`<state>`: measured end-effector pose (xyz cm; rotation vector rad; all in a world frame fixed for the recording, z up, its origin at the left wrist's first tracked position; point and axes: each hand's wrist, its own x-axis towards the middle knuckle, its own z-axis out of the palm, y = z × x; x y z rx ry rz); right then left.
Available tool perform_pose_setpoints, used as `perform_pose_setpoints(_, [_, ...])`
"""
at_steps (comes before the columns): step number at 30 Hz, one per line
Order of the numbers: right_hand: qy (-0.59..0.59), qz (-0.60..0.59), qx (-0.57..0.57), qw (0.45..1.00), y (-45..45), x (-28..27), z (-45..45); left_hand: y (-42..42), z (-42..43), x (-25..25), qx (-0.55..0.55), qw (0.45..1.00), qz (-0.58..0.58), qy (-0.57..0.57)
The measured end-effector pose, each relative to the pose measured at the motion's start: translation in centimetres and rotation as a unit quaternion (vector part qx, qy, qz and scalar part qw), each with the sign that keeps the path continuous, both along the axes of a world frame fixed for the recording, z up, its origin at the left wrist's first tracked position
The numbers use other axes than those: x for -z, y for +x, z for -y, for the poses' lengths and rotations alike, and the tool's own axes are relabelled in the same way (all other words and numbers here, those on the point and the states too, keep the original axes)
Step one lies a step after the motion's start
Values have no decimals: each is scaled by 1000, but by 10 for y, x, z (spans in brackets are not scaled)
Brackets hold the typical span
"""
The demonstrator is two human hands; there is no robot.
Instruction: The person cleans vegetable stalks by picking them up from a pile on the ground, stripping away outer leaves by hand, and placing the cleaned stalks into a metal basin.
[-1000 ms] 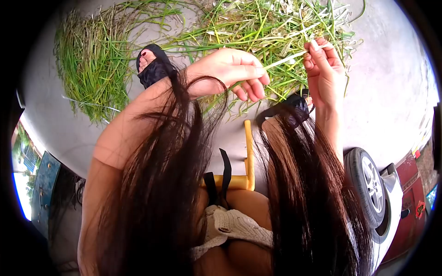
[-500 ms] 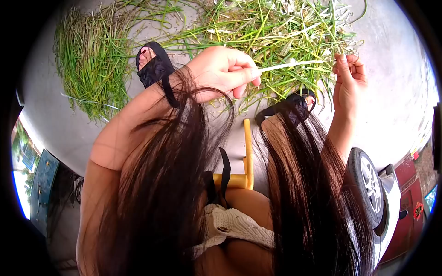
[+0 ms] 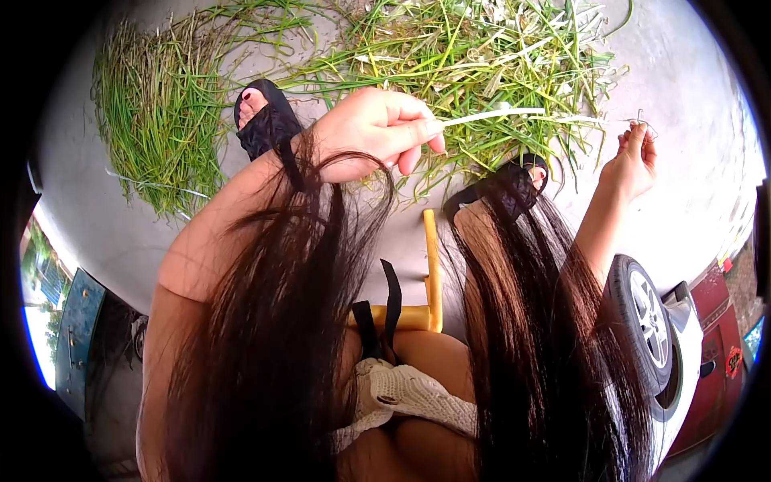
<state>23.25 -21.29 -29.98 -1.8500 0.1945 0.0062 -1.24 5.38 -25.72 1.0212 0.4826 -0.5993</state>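
Observation:
A pale, slender plant stalk (image 3: 498, 114) stretches between my hands above the loose green stalks (image 3: 474, 56). My left hand (image 3: 373, 132) pinches its thick end between thumb and forefinger, the other fingers curled below. At the stalk's thin end, my right hand (image 3: 633, 165) is closed with the fingertips together. Thin, wispy roots or fibres stick up from those fingertips. A flatter bundle of green stalks (image 3: 161, 112) lies on the floor at the far left, with a pale strip beside its lower edge.
My black sandals (image 3: 269, 120) stand on the grey floor (image 3: 675, 96) near the stalks. Between my legs is a yellow frame (image 3: 434, 273) with black straps. A car wheel (image 3: 642, 321) is at the right, a blue panel (image 3: 80, 337) at the left. Long hair hangs across the view.
My right hand has moved right and slightly down, away from my left hand. More of the pale stalk now shows between them. My left hand has shifted slightly left.

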Motion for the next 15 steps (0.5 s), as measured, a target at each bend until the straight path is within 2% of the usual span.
perform_pose_setpoints(2, [-9, -5, 62, 998, 11, 4, 17, 0, -2, 0, -12, 999, -16, -39])
perform_pose_setpoints(4, [-13, -32, 19, 999, 2, -4, 10, -1, -3, 3, -13, 998, -21, -60])
perform_pose_setpoints(5, [-7, -83, -46, 995, -6, -9, 4, -1, -2, 5, -15, 996, -30, -78])
perform_pose_setpoints(7, [-85, -187, -221, 953, -25, -16, -19, 0, 0, 12, -8, 995, -27, -93])
perform_pose_setpoints(9, [-113, -215, -356, 902, -43, -17, -39, 1, 4, 13, -23, 993, -32, -108])
perform_pose_setpoints(12, [-8, -301, -435, 849, -70, -28, -70, 5, 6, 12, -17, 995, -29, -94])
perform_pose_setpoints(15, [14, -331, -426, 842, -94, -42, -100, 6, 11, 14, -18, 997, -21, -69])
